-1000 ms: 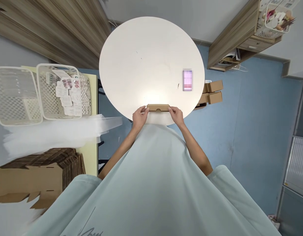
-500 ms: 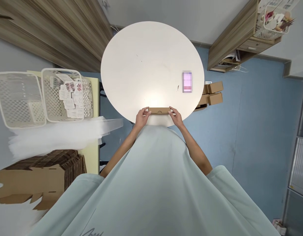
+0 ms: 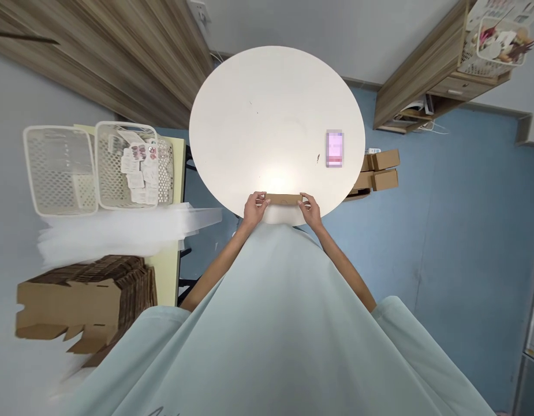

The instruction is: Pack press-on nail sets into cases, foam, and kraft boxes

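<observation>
A small brown cardboard box (image 3: 284, 199) is at the near edge of the round white table (image 3: 271, 104), its long side facing me. My left hand (image 3: 255, 208) grips its left end between thumb and fingers. At the right end, my right hand (image 3: 310, 210) pinches the box the same way. A rounded notch outline shows on the side towards me. Whether the box touches the tabletop I cannot tell. To the right on the table lies a phone (image 3: 335, 149) with a blurred pinkish screen.
Left, a yellow table (image 3: 175, 231) bears white plastic baskets (image 3: 163, 167), one with printed cards, a pile of white sheets (image 3: 115, 231), and stacked flat cardboard boxes (image 3: 71, 306). Several brown boxes (image 3: 385, 179) are right of the round table. A wooden cabinet (image 3: 422, 63) stands far right.
The view has shifted, so the surroundings appear slightly further right. Both hands keep hold of the box's ends; its top now appears a little more tilted towards me.
</observation>
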A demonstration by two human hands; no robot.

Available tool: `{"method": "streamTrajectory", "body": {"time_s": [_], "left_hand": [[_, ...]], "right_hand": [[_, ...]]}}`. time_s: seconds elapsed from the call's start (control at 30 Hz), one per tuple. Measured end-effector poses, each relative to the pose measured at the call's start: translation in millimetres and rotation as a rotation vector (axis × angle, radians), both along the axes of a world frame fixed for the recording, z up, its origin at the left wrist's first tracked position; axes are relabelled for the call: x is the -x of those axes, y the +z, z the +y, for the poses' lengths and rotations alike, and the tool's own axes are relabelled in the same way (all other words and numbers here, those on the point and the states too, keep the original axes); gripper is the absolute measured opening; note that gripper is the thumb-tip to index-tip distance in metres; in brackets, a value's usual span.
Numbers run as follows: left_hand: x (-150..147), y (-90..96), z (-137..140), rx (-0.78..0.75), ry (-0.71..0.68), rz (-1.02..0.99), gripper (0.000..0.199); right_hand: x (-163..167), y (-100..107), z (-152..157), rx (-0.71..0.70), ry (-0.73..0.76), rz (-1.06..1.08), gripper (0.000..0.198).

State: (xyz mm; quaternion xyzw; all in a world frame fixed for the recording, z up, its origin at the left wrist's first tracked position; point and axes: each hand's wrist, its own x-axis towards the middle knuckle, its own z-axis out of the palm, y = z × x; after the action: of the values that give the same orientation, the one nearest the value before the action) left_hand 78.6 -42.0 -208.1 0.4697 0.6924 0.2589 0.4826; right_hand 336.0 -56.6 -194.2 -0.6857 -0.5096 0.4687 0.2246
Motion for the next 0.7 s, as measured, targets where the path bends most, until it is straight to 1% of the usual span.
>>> {"method": "streamTrajectory", "body": {"time_s": [0.13,0.23,0.37,0.47,0.57,0.7], "left_hand": [[-2,-3.1,0,0.027,0.019,0.014,0.034],[-5,-6.2,-2,0.028,0.062,0.046,0.036],[-7,-5.1,-15,0.021,0.112,0.04,0.033],[-8,-0.2,-29,0.059,0.143,0.033,0.034],[-10,4.9,-41,0.115,0.13,0.035,0.035],[-15,7.7,-53,0.187,0.062,0.016,0.039]], "right_hand": [[0,-2,0,0.012,-0.03,0.056,0.057],[1,-8,-2,0.02,-0.087,0.108,0.058],[-1,-21,-13,0.003,-0.154,0.187,0.066],[-8,-31,-26,-0.006,-0.169,0.253,0.071],[-16,-39,-40,-0.004,-0.171,0.266,0.069],[-25,-45,-53,0.005,-0.169,0.237,0.061]]}}
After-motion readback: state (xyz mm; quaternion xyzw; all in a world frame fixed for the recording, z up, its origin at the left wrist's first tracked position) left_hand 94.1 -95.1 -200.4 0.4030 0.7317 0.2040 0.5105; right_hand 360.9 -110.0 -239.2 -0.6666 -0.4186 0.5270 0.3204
